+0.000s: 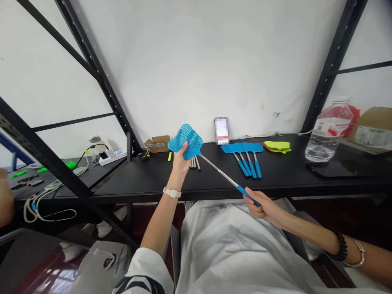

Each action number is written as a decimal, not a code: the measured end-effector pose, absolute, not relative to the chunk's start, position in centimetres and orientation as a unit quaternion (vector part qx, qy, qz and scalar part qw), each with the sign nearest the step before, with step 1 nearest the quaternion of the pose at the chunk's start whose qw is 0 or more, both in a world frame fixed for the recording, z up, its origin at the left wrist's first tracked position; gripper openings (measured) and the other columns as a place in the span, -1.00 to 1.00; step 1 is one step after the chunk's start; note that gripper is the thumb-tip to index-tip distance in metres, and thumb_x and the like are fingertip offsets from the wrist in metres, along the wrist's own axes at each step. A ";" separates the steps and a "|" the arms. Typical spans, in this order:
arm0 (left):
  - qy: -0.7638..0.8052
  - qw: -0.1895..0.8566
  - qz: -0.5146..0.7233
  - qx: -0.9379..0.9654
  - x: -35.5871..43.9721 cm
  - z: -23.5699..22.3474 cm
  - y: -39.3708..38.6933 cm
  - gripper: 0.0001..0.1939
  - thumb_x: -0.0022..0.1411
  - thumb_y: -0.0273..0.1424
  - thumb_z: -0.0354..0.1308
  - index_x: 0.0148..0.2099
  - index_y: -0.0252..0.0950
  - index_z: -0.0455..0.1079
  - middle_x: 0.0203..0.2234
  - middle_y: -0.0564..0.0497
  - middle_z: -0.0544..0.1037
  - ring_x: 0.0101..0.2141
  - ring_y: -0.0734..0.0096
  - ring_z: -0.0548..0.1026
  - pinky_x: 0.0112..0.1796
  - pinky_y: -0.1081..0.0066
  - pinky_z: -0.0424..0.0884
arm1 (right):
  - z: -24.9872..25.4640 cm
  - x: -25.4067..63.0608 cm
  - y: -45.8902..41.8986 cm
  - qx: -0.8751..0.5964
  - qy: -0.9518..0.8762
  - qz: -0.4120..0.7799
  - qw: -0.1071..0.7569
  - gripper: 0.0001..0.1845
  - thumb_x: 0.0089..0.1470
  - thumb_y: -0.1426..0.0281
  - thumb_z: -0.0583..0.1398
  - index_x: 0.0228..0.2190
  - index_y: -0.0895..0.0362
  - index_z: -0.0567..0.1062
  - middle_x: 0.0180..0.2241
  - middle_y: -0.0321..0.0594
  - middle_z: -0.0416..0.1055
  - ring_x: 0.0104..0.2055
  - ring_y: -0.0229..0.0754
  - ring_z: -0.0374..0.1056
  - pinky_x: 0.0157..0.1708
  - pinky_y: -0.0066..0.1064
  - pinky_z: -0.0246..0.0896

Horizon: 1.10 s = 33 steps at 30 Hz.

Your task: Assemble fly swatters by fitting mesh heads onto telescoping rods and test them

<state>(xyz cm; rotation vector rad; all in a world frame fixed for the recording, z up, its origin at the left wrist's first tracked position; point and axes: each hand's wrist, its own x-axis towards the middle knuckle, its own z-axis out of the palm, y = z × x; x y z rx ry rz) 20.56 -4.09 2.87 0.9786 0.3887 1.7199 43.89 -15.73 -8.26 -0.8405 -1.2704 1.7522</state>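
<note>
You're likely at a length-adjusting step, fly swatter [219, 170] over the front edge of the surface [153, 173], left fingers [184, 148] gripping its mesh head [190, 134], right fingers [253, 194] round its handle [241, 189]; next move probably calls for straight in-line force.

head view | from above lap [239, 249] | faces forward, down | desk [147, 175] near | wall [196, 61] beyond

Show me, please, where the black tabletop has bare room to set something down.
The black tabletop has bare room at left, in front of the small cardboard box and left of the metal tubes, and between the row of blue fly swatters and the flat dark device. It is crowded at right, around the bottle.
</note>
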 end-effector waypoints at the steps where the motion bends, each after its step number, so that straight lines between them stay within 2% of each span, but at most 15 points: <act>1: 0.155 0.539 0.717 0.414 20.9 2.8 -4.2 -0.60 0.11 -0.56 0.10 0.01 -0.18 0.31 -0.04 -0.02 0.43 0.04 0.24 0.30 0.01 0.23 0.30 | -8.3 44.0 -15.8 -0.315 -0.482 0.715 0.396 -0.50 0.06 0.01 0.03 -0.61 0.16 0.09 -0.75 -0.52 -0.28 -0.71 -0.48 -0.41 -0.70 -0.54 -0.44; 7: 0.098 0.549 0.702 0.443 21.9 3.2 -5.8 -0.55 0.06 -0.52 0.17 0.04 -0.22 0.29 -0.04 -0.07 0.42 0.02 0.18 0.33 0.02 0.18 0.28 | -8.4 45.1 -15.4 -0.258 -0.373 0.831 0.323 -0.49 0.00 0.05 0.12 -0.60 0.14 0.01 -0.80 -0.55 -0.31 -0.76 -0.48 -0.43 -0.74 -0.55 -0.42; 13: 0.089 0.594 0.667 0.441 24.9 2.6 -8.1 -0.50 0.04 -0.49 0.20 0.07 -0.22 0.26 -0.06 -0.04 0.45 0.02 0.14 0.33 0.02 0.14 0.26 | -9.0 46.2 -15.0 -0.251 -0.363 0.848 0.295 -0.39 -0.06 0.03 0.15 -0.59 0.10 -0.14 -0.82 -0.56 -0.41 -0.78 -0.45 -0.55 -0.79 -0.55 -0.52; 16: 0.099 0.605 0.663 0.430 25.5 2.7 -9.0 -0.51 0.05 -0.48 0.20 0.06 -0.22 0.27 -0.08 -0.03 0.45 0.02 0.14 0.32 0.03 0.14 0.25 | -8.7 46.5 -14.9 -0.248 -0.372 0.846 0.292 -0.39 -0.06 0.02 0.14 -0.59 0.10 -0.15 -0.82 -0.57 -0.42 -0.78 -0.45 -0.56 -0.80 -0.56 -0.53; 22: 0.127 0.609 0.668 0.410 25.3 2.9 -9.0 -0.53 0.08 -0.50 0.16 0.07 -0.18 0.26 -0.07 0.01 0.45 0.02 0.16 0.32 0.03 0.13 0.25 | -7.8 46.3 -14.8 -0.293 -0.425 0.804 0.296 -0.41 -0.06 -0.03 0.11 -0.60 0.10 -0.10 -0.82 -0.56 -0.38 -0.79 -0.45 -0.50 -0.78 -0.53 -0.46; 25: 0.132 0.619 0.657 0.409 25.2 1.8 -7.7 -0.56 0.07 -0.50 0.17 0.03 -0.22 0.29 -0.09 -0.02 0.46 0.00 0.19 0.35 0.02 0.15 0.27 | -7.2 45.7 -15.0 -0.292 -0.453 0.785 0.304 -0.47 -0.01 -0.02 0.08 -0.60 0.12 0.00 -0.81 -0.55 -0.34 -0.79 -0.47 -0.44 -0.77 -0.53 -0.43; 29: 0.160 0.645 0.628 0.406 24.7 -0.2 -5.1 -0.66 0.04 -0.50 0.20 -0.08 -0.31 0.37 -0.15 -0.07 0.50 -0.08 0.20 0.42 -0.01 0.16 0.30 | -6.5 44.9 -15.1 -0.317 -0.531 0.706 0.345 -0.61 0.09 0.08 0.03 -0.46 0.17 0.23 -0.74 -0.52 -0.25 -0.75 -0.50 -0.39 -0.74 -0.56 -0.46; 33: 0.207 0.645 0.619 0.397 23.9 -1.1 -3.5 -0.69 0.03 -0.47 0.21 -0.12 -0.31 0.39 -0.17 -0.08 0.51 -0.13 0.22 0.46 -0.05 0.17 0.34 | -6.3 44.6 -14.7 -0.368 -0.590 0.610 0.380 -0.63 0.07 0.10 0.06 -0.34 0.19 0.31 -0.68 -0.46 -0.14 -0.68 -0.47 -0.29 -0.72 -0.58 -0.37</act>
